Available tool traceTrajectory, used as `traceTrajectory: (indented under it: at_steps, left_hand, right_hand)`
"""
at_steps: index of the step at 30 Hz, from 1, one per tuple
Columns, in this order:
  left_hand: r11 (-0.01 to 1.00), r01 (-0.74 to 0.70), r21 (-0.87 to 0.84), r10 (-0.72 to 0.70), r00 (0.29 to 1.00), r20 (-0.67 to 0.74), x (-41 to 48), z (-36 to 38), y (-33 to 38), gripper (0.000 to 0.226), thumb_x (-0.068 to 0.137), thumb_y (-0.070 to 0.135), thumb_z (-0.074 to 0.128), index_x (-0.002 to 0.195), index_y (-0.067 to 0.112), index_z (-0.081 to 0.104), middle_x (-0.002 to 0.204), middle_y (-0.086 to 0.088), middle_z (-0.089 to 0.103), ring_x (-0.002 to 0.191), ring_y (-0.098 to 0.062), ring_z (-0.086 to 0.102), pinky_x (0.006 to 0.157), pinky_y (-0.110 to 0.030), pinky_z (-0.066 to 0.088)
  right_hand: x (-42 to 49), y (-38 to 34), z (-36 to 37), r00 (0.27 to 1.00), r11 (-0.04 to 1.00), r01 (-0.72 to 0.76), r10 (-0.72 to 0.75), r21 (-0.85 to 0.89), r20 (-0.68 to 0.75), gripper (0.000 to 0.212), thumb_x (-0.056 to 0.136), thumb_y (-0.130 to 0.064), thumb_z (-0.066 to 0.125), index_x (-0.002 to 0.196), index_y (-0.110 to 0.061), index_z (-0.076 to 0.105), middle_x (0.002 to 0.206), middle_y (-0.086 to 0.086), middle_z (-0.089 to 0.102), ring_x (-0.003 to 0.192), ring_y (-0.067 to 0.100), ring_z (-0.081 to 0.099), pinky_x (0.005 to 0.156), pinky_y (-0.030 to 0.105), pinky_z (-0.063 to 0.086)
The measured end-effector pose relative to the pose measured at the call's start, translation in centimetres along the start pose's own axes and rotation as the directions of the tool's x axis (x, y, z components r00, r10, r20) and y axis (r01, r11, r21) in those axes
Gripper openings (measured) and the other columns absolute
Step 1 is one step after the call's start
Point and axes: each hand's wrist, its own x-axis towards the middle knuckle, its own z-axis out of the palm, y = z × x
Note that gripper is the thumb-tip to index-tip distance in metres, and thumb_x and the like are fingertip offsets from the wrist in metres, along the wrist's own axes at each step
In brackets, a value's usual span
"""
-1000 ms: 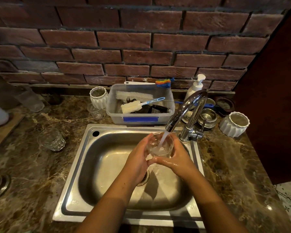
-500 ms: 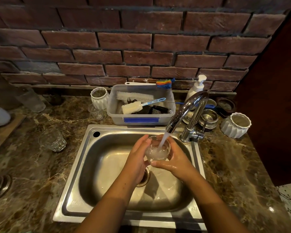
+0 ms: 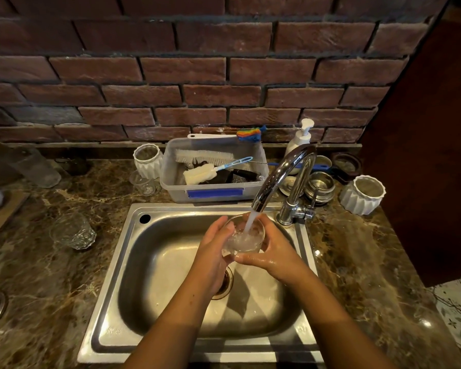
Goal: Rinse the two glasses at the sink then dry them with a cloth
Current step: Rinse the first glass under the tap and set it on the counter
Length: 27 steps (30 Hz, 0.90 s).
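Observation:
A clear glass (image 3: pixel 246 237) is held upright over the steel sink (image 3: pixel 171 262), right under the chrome tap (image 3: pixel 282 177). Running water pours into it and froths inside. My left hand (image 3: pixel 213 251) wraps its left side, and my right hand (image 3: pixel 274 251) cups its right side and bottom; both hands are wet. A second clear faceted glass (image 3: pixel 73 231) stands on the marble counter to the left of the sink, apart from both hands. No cloth is visible.
Behind the sink sits a plastic tub (image 3: pixel 213 194) with brushes. White ribbed jars (image 3: pixel 362 194) (image 3: pixel 147 161), a small glass (image 3: pixel 143 182), steel bowls (image 3: pixel 320 186) and a soap pump (image 3: pixel 300 141) line the brick wall. A wooden board (image 3: pixel 0 217) lies far left.
The glass has tipped and shifted slightly under the stream while both hands keep hold of it. The view has edged a little nearer.

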Motion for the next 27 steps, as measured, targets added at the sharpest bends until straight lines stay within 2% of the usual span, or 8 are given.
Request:
traceTrajectory:
  at_steps: [5,9,12,15,18,21,23,27]
  left_hand:
    - [1.000,-0.004,-0.022,0.004,1.000,0.006,-0.1,0.7,-0.1,0.039,0.099,0.027,0.059,0.138,0.024,0.056,0.134,-0.009,0.062,0.122,-0.028,0.059,0.107,-0.052,0.047]
    - [1.000,0.002,-0.008,-0.002,1.000,-0.004,-0.3,1.0,-0.1,0.041,0.097,0.031,0.062,0.138,0.026,0.057,0.137,-0.009,0.060,0.125,-0.029,0.058,0.109,-0.056,0.046]
    - [1.000,-0.007,-0.005,0.006,1.000,-0.004,-0.3,1.0,0.0,0.043,0.094,0.032,0.066,0.136,0.026,0.058,0.139,-0.008,0.057,0.125,-0.028,0.057,0.102,-0.051,0.050]
    - [0.999,-0.010,-0.038,0.009,1.000,-0.006,-0.1,0.9,0.0,0.035,0.099,0.027,0.060,0.134,0.023,0.059,0.134,-0.009,0.062,0.122,-0.027,0.060,0.097,-0.046,0.052]
    - [0.999,-0.004,-0.033,0.004,1.000,-0.021,-0.2,0.5,-0.1,0.040,0.096,0.031,0.064,0.134,0.023,0.060,0.134,-0.010,0.063,0.123,-0.028,0.060,0.107,-0.054,0.047]
    - [1.000,-0.009,-0.023,0.008,0.999,-0.040,-0.4,0.4,0.2,0.038,0.097,0.032,0.062,0.134,0.027,0.059,0.136,-0.008,0.062,0.126,-0.028,0.058,0.108,-0.055,0.046]
    - [0.999,-0.017,-0.031,0.016,0.999,-0.034,-0.3,0.2,0.2,0.037,0.098,0.030,0.061,0.135,0.025,0.059,0.136,-0.009,0.062,0.125,-0.028,0.059,0.107,-0.055,0.047]
    - [1.000,-0.004,-0.031,0.003,0.999,-0.050,-0.4,0.0,0.2,0.039,0.098,0.031,0.062,0.137,0.026,0.057,0.136,-0.007,0.060,0.125,-0.029,0.057,0.106,-0.053,0.048]
  right_hand:
    - [-0.4,-0.2,-0.5,1.000,1.000,0.009,-0.009,-0.022,-0.003,0.079,0.070,-0.011,0.090,0.127,-0.042,0.046,0.125,-0.018,0.060,0.114,-0.008,0.058,0.094,0.017,0.050]
    - [-0.7,-0.3,-0.7,1.000,1.000,0.012,-0.012,-0.006,-0.016,0.079,0.069,-0.012,0.090,0.126,-0.044,0.047,0.126,-0.018,0.060,0.117,-0.003,0.058,0.098,0.022,0.050]
    - [-0.8,-0.4,-0.7,1.000,1.000,0.018,-0.018,-0.021,-0.013,0.075,0.070,-0.010,0.089,0.123,-0.042,0.048,0.123,-0.018,0.059,0.111,-0.010,0.058,0.096,0.018,0.049]
    - [-0.5,-0.6,-0.7,1.000,1.000,0.017,-0.017,-0.011,-0.006,0.081,0.069,-0.017,0.091,0.133,-0.037,0.046,0.127,-0.013,0.061,0.118,-0.001,0.059,0.098,0.023,0.050]
    - [-0.4,-0.7,-0.5,1.000,1.000,0.018,-0.018,-0.017,0.013,0.081,0.069,-0.013,0.090,0.136,-0.031,0.047,0.126,-0.011,0.063,0.115,-0.001,0.061,0.098,0.023,0.051]
    - [-0.3,-0.8,-0.2,1.000,1.000,0.020,-0.020,0.007,0.005,0.081,0.070,-0.013,0.090,0.135,-0.034,0.047,0.127,-0.010,0.064,0.119,0.005,0.061,0.102,0.031,0.052]
    - [-0.4,-0.7,0.0,0.999,1.000,0.011,-0.011,0.005,0.031,0.080,0.070,-0.014,0.090,0.133,-0.039,0.048,0.129,-0.011,0.063,0.121,0.006,0.060,0.102,0.031,0.052]
    - [-0.4,-0.4,0.1,1.000,1.000,0.000,0.000,0.020,0.006,0.077,0.071,-0.015,0.089,0.134,-0.033,0.049,0.125,-0.010,0.064,0.116,0.005,0.062,0.097,0.025,0.053]
